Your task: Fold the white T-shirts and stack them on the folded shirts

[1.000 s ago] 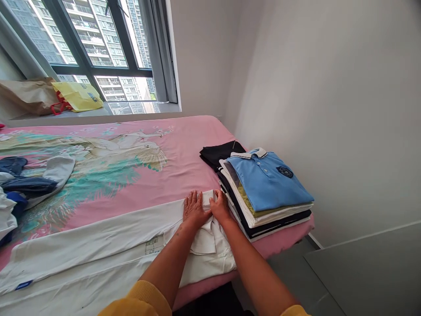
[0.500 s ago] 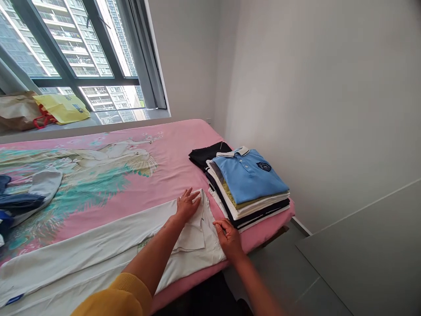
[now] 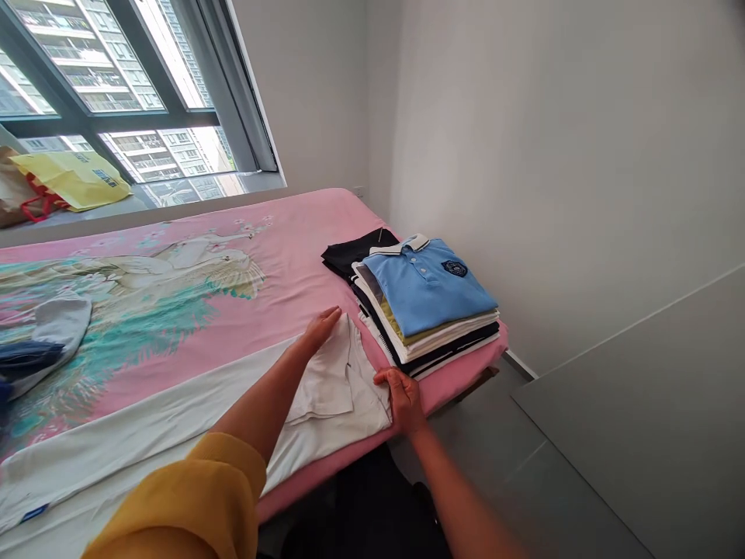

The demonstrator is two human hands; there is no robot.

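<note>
A long white garment point(image 3: 326, 392) lies along the near side of the bed, with a short folded flap near its right end and a small blue label toward the left. At its far right corner, my left hand point(image 3: 322, 328) rests edge-on with fingers stretched out; its fingertips are partly hidden. My right hand point(image 3: 403, 394) is closed, thumb and fingers pinching the garment's right edge by the bed's front edge. Just beyond my right hand stands a stack of folded clothes point(image 3: 431, 341), topped by a light blue polo shirt point(image 3: 434, 287).
Black folded clothing point(image 3: 356, 252) lies behind the stack. A blue and grey garment point(image 3: 50, 345) sits at the left of the pink patterned bedsheet point(image 3: 308, 233). Beyond, a yellow bag point(image 3: 73, 178) rests on the window ledge. A grey panel point(image 3: 657, 404) stands at right.
My left hand has turned from palm-down and spread to edge-on at the garment's far corner. My right hand keeps to the garment's right edge. The whole view has shifted slightly.
</note>
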